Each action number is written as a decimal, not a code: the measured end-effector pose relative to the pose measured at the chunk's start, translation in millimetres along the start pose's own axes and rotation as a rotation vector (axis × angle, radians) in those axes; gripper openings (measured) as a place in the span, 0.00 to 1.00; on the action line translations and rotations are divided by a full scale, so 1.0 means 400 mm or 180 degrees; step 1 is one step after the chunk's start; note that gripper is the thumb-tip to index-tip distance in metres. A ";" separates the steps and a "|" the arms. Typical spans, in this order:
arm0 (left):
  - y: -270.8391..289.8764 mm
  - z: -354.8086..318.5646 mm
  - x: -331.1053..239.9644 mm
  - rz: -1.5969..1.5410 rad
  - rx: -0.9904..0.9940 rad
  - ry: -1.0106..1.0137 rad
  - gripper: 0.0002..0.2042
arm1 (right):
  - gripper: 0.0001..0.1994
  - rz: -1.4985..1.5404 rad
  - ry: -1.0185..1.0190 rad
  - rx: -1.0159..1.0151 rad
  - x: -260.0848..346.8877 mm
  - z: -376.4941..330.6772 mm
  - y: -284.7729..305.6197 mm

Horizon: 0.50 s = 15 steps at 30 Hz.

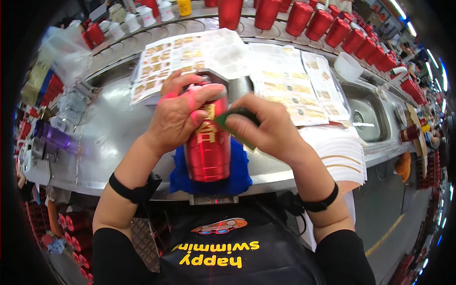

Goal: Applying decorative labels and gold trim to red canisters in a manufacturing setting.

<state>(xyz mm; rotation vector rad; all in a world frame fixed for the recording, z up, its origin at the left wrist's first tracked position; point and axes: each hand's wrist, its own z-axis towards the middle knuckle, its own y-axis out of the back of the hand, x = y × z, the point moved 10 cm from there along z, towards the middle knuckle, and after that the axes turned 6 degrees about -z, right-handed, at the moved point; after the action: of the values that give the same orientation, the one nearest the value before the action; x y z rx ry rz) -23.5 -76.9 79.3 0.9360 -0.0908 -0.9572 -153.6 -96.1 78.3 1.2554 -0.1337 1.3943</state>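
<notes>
A shiny red metal tumbler (207, 156) with gold lettering lies tilted on a bunched blue cloth (241, 166) at the front edge of the steel counter. My left hand (178, 109), with pink bands about its fingers, is closed around the tumbler's upper part. The thumb presses beside the lettering. In my right hand (268, 123) a flat green scraper (221, 118) with a dark part is gripped between thumb and fingers. Its corner meets or nearly meets the tumbler's side by the gold lettering. Behind the tumbler's top is a dark angular piece (218, 78), partly hidden by my left hand.
Printed sheets with gold designs (289, 85) lie behind my hands. White curved sheets (342, 156) are stacked at the right, near a sink (368, 114) and a white tub (348, 66). Red tumblers (299, 19) line a conveyor at the back. A purple bottle (58, 137) is at left.
</notes>
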 end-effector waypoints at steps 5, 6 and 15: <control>0.021 -0.024 0.025 -0.0059 -0.0275 0.0317 0.24 | 0.19 -0.1807 -0.0584 -0.0097 -0.304 -0.028 0.236; 0.016 -0.019 0.024 -0.0135 -0.0358 0.0345 0.24 | 0.22 -0.2528 -0.0819 -0.0059 -0.430 -0.049 0.320; 0.006 -0.009 -0.004 0.0006 0.0032 0.0309 0.26 | 0.15 -0.3826 -0.1001 0.1706 -0.930 0.148 0.411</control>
<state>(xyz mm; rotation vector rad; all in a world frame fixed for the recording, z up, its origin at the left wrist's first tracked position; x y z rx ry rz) -21.1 -72.9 79.4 0.9901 -0.0144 -0.9089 -348.4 -426.3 -69.5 1.5573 0.7220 0.1702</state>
